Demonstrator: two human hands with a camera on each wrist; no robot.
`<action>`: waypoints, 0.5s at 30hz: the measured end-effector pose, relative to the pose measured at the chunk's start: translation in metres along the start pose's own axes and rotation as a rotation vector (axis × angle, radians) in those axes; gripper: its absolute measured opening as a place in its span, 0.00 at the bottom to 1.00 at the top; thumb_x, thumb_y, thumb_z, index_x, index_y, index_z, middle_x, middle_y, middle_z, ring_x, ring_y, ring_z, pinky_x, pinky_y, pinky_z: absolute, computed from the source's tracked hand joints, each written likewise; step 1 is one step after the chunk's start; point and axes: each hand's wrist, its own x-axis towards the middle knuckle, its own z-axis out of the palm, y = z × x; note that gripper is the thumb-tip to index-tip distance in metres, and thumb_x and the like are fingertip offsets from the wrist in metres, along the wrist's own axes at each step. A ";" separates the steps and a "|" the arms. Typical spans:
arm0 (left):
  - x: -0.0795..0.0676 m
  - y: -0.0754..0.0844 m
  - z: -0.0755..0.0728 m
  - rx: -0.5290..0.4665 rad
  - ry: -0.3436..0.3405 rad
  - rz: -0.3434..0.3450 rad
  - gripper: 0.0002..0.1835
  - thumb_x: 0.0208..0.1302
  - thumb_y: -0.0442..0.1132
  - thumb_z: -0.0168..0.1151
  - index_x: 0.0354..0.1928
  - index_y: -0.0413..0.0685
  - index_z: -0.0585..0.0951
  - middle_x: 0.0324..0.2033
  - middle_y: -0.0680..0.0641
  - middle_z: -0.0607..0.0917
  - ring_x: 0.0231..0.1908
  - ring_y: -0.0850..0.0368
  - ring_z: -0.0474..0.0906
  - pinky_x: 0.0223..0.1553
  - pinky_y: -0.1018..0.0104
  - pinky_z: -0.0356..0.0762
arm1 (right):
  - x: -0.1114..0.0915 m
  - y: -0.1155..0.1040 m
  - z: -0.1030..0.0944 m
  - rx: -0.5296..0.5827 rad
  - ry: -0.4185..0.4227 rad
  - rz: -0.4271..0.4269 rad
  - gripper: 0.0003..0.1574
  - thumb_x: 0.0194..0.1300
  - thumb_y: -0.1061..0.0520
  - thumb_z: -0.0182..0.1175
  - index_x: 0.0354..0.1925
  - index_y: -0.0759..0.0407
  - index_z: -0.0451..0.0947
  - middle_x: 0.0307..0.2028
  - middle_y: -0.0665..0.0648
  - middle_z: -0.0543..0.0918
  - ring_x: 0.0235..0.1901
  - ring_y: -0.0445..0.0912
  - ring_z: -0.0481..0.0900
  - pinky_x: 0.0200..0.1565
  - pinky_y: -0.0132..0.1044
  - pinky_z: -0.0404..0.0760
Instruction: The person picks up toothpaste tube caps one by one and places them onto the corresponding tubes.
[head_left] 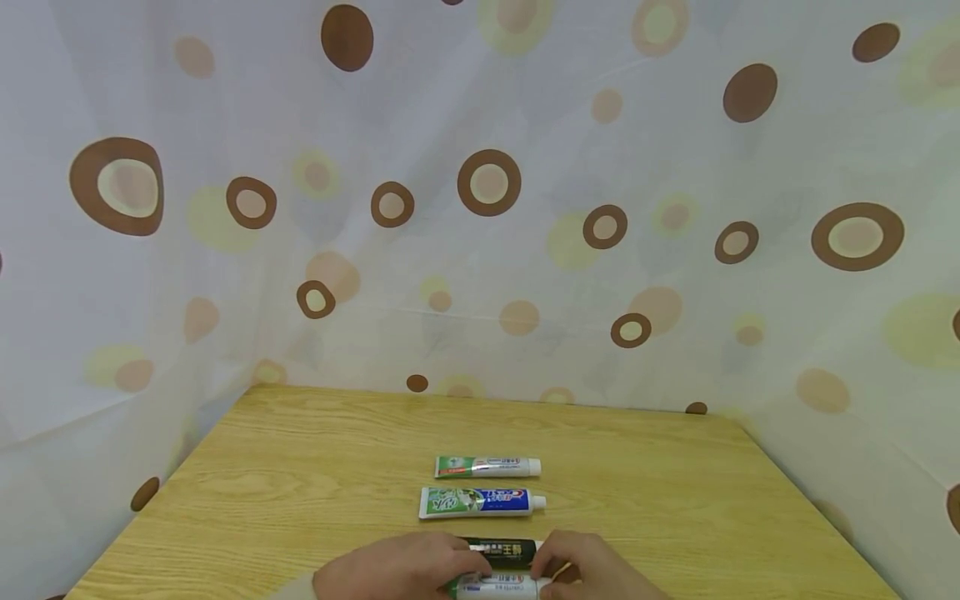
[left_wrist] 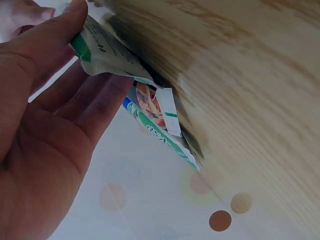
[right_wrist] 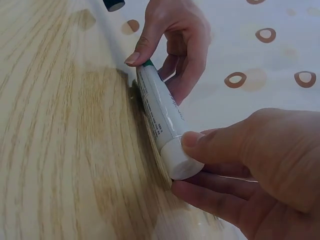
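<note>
A white toothpaste tube with a green tail end (head_left: 498, 586) lies crosswise at the near edge of the head view, between both hands. My left hand (head_left: 405, 567) pinches its tail end, thumb on one side and fingers on the other, as the left wrist view shows at the tube's flat crimp (left_wrist: 112, 72). At the other end my right hand (head_left: 588, 571) grips the white cap (right_wrist: 179, 159) between thumb and fingers. Just beyond this tube is a black toothpaste tube (head_left: 506, 551), partly covered by the hands.
Farther back on the wooden table (head_left: 322, 467) lie a green and blue toothpaste tube (head_left: 480, 502) and a smaller green and white one (head_left: 487, 467), roughly parallel, caps to the right. A white sheet with brown circles (head_left: 480, 275) hangs around the table's back and sides.
</note>
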 end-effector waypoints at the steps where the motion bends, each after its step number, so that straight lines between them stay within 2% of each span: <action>1: 0.000 -0.001 0.001 0.005 -0.002 -0.001 0.17 0.69 0.41 0.62 0.58 0.50 0.78 0.49 0.59 0.85 0.42 0.78 0.75 0.44 0.83 0.73 | 0.000 0.000 0.000 -0.003 0.000 0.003 0.07 0.67 0.62 0.62 0.43 0.63 0.80 0.42 0.56 0.83 0.42 0.34 0.82 0.43 0.28 0.82; 9: -0.001 -0.004 0.005 0.060 0.029 0.057 0.18 0.70 0.42 0.61 0.60 0.51 0.77 0.51 0.57 0.84 0.44 0.77 0.76 0.46 0.85 0.72 | 0.001 0.000 0.003 0.002 0.008 0.032 0.06 0.67 0.64 0.61 0.42 0.65 0.80 0.41 0.58 0.82 0.41 0.35 0.81 0.42 0.28 0.82; 15: -0.005 -0.005 0.007 0.087 0.071 0.093 0.20 0.71 0.51 0.60 0.59 0.52 0.77 0.50 0.56 0.84 0.45 0.75 0.76 0.47 0.86 0.71 | 0.001 0.000 0.002 0.016 0.004 0.054 0.06 0.67 0.64 0.61 0.42 0.65 0.80 0.41 0.57 0.82 0.40 0.35 0.81 0.43 0.28 0.81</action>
